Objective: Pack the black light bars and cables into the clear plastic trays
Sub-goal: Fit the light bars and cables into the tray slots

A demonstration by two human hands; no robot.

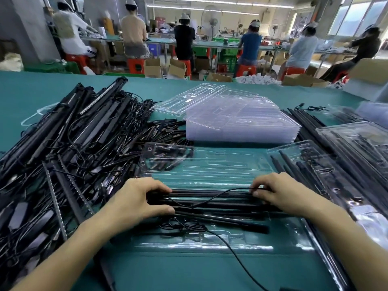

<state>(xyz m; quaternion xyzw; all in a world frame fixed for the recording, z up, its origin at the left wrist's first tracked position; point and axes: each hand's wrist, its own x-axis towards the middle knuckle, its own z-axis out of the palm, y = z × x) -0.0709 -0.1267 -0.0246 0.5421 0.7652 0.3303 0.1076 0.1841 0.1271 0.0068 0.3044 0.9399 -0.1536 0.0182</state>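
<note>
My left hand [136,198] grips one end of a bundle of black light bars [210,203], with my fingers curled over the far side and my thumb on the near side. My right hand [279,196] holds the other end, its fingers also pinching a thin cable [210,198] that arcs across the bars. The bundle lies crosswise over the clear tray [210,164] in front of me on the green table [31,91]. A coiled cable [184,224] sits in the tray just nearer me. A heap of bars and cables [73,133] lies at my left, a stack of empty trays [241,124] behind, and filled trays [357,143] at my right.
</note>
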